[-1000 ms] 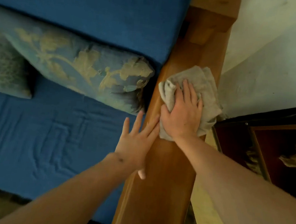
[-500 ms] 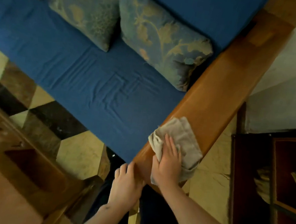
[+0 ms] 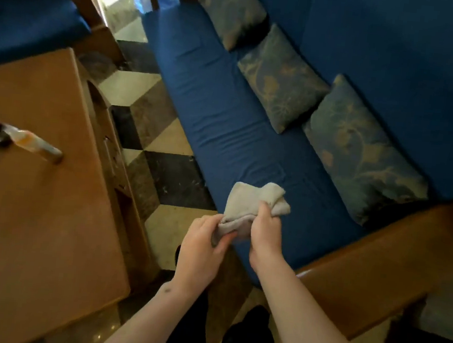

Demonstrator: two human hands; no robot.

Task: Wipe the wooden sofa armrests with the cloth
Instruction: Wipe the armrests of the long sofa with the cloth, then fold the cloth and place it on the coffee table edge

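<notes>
We hold the cloth (image 3: 252,209) in both hands, off the wood, over the front edge of the sofa seat (image 3: 223,132). Left hand (image 3: 200,254): fingers curled round the cloth's lower end. Right hand (image 3: 265,231): fingers gripping its upper fold. Judged step: refolding or shifting grip between wipes. The near armrest (image 3: 376,268) lies just right of the hands, bare. Next move, as we judge it: carry the cloth to an armrest and press it flat. Containers: a bottle-like object (image 3: 29,142) on the table (image 3: 36,208); blurred, contents not readable.
</notes>
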